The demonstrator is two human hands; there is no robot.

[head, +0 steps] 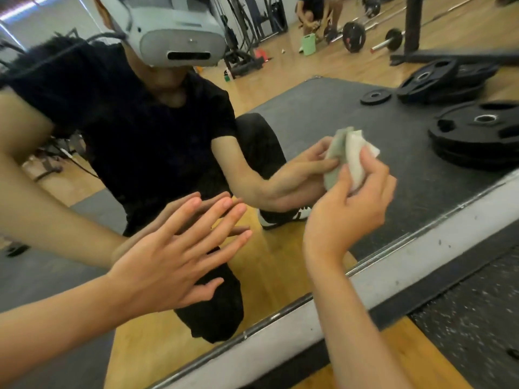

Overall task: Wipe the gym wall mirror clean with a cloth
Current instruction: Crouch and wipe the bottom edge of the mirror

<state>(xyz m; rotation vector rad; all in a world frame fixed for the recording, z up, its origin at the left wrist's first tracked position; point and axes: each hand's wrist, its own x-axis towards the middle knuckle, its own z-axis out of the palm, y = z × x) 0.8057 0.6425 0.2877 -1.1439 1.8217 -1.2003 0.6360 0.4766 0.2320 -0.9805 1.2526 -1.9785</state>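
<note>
Black round weight plates point(477, 136) stacked flat on a dark grey rubber mat point(323, 113). Farther back, a plate-loaded steel barbell point(354, 37) on pale wooden flooring point(280, 66), near a light-green container point(309, 44).

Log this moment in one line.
left hand: flat on mirror | right hand: grips cloth | cloth: touching mirror

Part of cloth point(354, 157) hidden under right hand point(348, 217) fingers; weight plate point(477, 133) cut by right edge; far floor items point(283, 51) too small.
</note>
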